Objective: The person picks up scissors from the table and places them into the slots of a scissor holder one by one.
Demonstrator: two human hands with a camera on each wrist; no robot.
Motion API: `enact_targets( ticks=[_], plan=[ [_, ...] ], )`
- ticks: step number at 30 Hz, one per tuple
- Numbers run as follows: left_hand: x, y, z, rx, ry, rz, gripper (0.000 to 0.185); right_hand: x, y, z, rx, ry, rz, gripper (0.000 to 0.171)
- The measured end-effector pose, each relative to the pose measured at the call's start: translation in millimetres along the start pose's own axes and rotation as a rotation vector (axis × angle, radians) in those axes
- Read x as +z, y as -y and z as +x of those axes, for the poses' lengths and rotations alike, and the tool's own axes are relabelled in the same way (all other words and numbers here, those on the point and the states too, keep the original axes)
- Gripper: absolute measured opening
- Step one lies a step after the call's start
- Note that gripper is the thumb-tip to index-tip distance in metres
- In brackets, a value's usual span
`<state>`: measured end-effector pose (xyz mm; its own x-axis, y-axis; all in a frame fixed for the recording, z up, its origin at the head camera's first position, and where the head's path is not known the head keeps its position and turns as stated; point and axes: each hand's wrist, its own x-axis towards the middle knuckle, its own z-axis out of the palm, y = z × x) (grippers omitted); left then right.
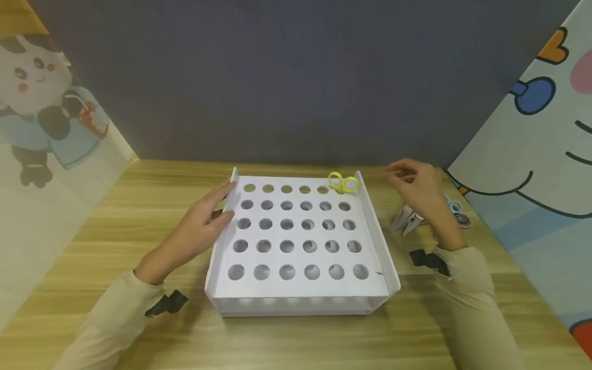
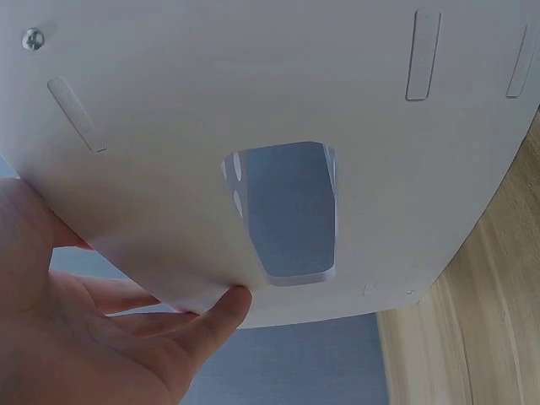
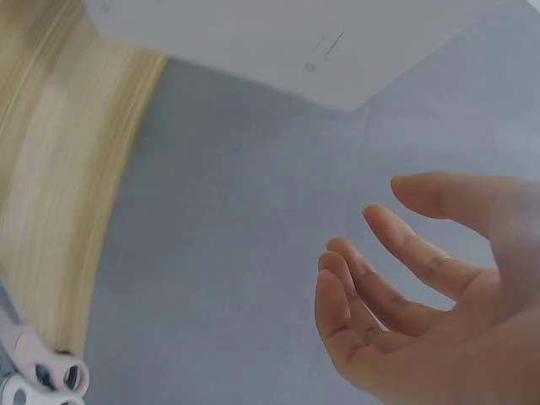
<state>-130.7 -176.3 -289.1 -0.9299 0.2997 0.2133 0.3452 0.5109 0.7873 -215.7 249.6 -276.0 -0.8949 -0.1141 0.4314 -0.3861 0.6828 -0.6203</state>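
Observation:
A white rack (image 1: 296, 289) with rows of round holes and raised side walls stands on the table. My left hand (image 1: 200, 222) grips its left side wall near the back, thumb (image 2: 221, 319) on the outer face and fingers bent behind the edge. That wall has a cut-out slot beside the thumb in the left wrist view. Yellow-handled scissors (image 1: 341, 188) stand at the back right corner hole, handles up, blades hidden below. Right of the rack, my right hand (image 1: 420, 187) hangs in the air with loosely bent fingers, holding nothing. In the right wrist view its thumb and fingertips are apart.
Several scissors lie on the table at the right, partly under my right forearm: a pale pair (image 3: 52, 364) and a blue-handled pair (image 1: 450, 201) among them. A dark grey panel (image 1: 296, 82) rises behind the wooden table (image 1: 115, 246); cartoon-printed walls flank both sides.

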Motion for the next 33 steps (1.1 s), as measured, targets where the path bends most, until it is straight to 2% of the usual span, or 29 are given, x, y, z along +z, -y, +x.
enact_targets(
  ticks=[2,15,25,30,33],
  plan=[
    [0.2,0.2,-0.3,-0.002,0.002,-0.003,0.058,-1.7,-6.9,0.1,-0.002,-0.002,-0.001,0.024],
    [3.1,3.5,3.0,0.032,-0.004,0.006,0.058,-19.8,-50.6,-9.4,0.044,0.017,-0.176,0.033],
    [1.6,2.6,0.3,0.03,-0.016,-0.031,0.057,-29.7,-94.5,-7.5,0.069,-0.049,-0.257,0.033],
    [2.0,2.8,0.4,0.029,-0.017,-0.027,0.057,-32.0,-118.1,-13.3,0.113,-0.064,-0.263,0.037],
    [1.4,2.2,-0.5,0.028,-0.013,-0.015,0.057,-33.5,-132.3,-17.1,0.152,-0.042,-0.285,0.044]
  ],
)
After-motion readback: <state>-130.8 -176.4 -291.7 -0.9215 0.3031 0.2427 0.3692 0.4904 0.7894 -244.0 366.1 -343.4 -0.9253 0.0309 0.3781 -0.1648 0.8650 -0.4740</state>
